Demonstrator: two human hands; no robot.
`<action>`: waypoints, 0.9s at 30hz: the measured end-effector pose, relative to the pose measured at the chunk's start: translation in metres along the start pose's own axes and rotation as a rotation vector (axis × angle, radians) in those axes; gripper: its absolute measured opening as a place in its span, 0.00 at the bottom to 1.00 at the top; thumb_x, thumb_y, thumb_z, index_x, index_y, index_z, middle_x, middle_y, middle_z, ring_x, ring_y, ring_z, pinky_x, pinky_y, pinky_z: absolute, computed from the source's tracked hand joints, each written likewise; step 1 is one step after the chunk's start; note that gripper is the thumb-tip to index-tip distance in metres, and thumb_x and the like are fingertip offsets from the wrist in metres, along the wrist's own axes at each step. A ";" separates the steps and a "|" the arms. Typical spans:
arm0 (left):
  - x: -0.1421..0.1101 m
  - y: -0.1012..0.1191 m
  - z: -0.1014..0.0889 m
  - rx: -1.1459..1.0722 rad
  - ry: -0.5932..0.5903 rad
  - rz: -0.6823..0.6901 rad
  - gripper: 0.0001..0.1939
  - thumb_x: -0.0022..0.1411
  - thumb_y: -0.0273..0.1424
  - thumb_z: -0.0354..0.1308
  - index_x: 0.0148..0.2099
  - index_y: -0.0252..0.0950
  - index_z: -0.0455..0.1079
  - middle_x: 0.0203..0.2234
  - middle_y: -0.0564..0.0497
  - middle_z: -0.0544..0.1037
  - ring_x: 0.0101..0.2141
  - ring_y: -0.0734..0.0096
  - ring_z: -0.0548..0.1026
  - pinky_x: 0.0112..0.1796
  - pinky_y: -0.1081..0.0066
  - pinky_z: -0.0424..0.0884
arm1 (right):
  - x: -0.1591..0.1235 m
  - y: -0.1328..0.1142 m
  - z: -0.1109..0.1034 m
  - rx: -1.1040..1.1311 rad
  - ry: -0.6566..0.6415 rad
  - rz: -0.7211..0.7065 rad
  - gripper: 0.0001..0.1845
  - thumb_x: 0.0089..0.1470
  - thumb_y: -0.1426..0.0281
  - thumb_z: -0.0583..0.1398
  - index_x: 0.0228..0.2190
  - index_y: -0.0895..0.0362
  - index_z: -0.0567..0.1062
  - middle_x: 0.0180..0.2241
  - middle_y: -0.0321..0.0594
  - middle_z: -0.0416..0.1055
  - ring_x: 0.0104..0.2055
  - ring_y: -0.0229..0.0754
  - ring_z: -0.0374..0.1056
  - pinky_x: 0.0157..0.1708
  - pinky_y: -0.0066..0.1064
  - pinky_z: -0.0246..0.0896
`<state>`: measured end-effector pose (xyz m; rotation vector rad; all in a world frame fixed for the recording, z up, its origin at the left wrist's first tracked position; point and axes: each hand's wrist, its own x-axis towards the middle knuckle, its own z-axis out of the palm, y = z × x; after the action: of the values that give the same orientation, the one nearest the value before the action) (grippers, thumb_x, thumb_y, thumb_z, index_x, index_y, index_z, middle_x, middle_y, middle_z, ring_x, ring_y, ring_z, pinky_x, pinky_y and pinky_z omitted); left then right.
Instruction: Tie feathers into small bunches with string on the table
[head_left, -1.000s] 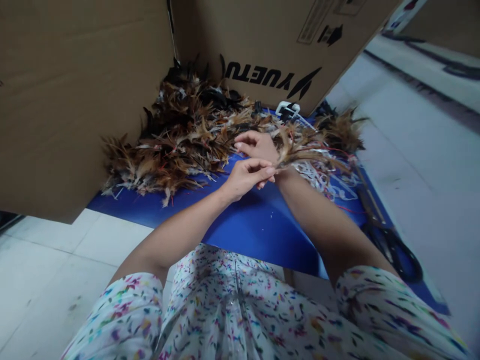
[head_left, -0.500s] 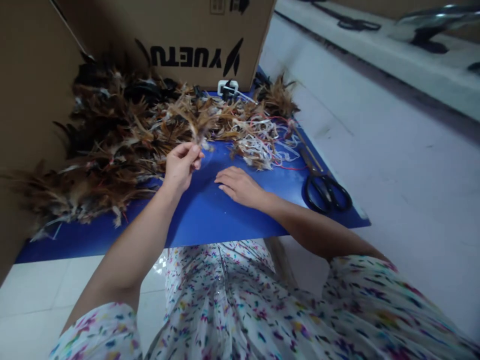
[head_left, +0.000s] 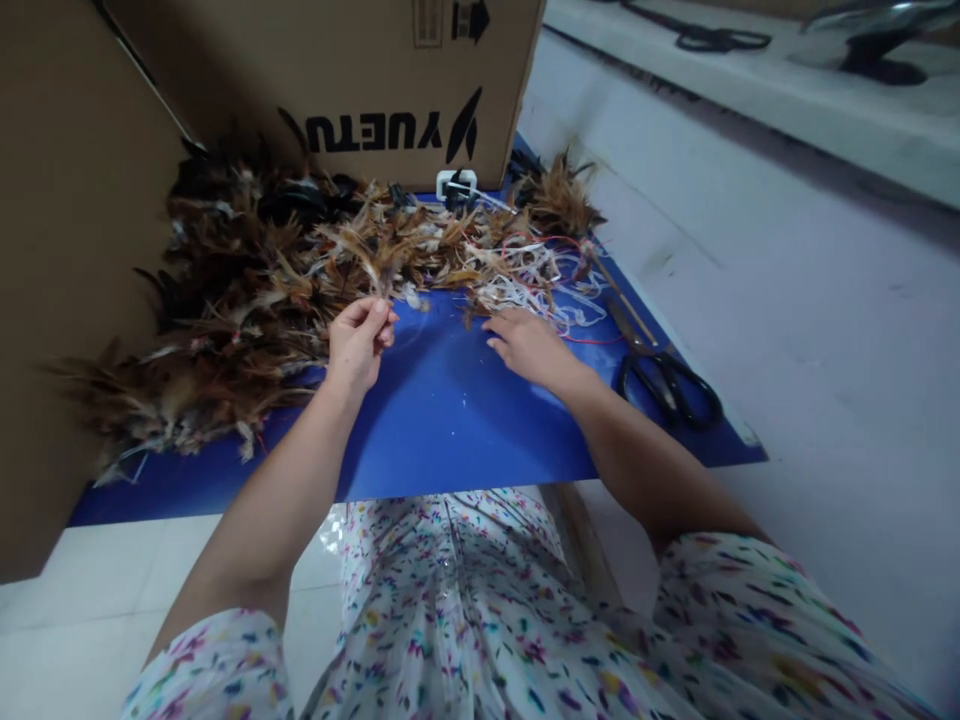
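My left hand pinches a small bunch of brown feathers between thumb and fingers, its tips pointing up and away. Behind it spreads a big heap of brown and black feathers. My right hand reaches palm down, fingers extended, to the near edge of a tangle of white strips. Its fingertips are at some brown feather bits there; whether they grip any I cannot make out. A red string trails from the tangle.
Black-handled scissors lie at the right of the blue tabletop. Cardboard boxes stand behind and at the left. A white plastic frame lies by the back box. On the right ledge is another pair of scissors.
My right hand has moved right and slightly forward, from the bare blue surface to the white strips. My left hand still holds the feathers, slightly lower and farther left.
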<state>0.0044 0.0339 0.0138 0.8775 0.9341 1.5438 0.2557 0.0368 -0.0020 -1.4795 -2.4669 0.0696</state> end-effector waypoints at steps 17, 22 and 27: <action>-0.004 -0.026 0.003 0.018 -0.132 -0.073 0.10 0.58 0.30 0.68 0.30 0.31 0.72 0.20 0.56 0.76 0.16 0.87 0.64 0.20 0.79 0.59 | 0.081 0.046 -0.025 -0.126 0.148 0.142 0.18 0.56 0.81 0.59 0.47 0.69 0.79 0.50 0.64 0.76 0.56 0.52 0.69 0.57 0.38 0.59; -0.004 -0.025 0.004 0.048 -0.117 -0.099 0.08 0.60 0.30 0.67 0.32 0.32 0.73 0.20 0.57 0.76 0.17 0.87 0.63 0.21 0.79 0.59 | 0.111 0.066 -0.008 -0.302 -0.026 0.264 0.23 0.62 0.72 0.59 0.57 0.65 0.75 0.57 0.64 0.70 0.57 0.53 0.67 0.45 0.40 0.57; -0.003 -0.029 0.004 0.054 -0.139 -0.100 0.09 0.59 0.31 0.68 0.32 0.32 0.73 0.21 0.56 0.76 0.17 0.86 0.64 0.21 0.78 0.60 | 0.114 0.077 0.000 -0.363 -0.101 0.350 0.17 0.57 0.73 0.64 0.48 0.62 0.81 0.51 0.59 0.76 0.48 0.51 0.71 0.37 0.39 0.55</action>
<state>0.0200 0.0342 -0.0106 0.9497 0.9084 1.3606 0.2707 0.1733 0.0076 -2.0952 -2.3553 -0.2569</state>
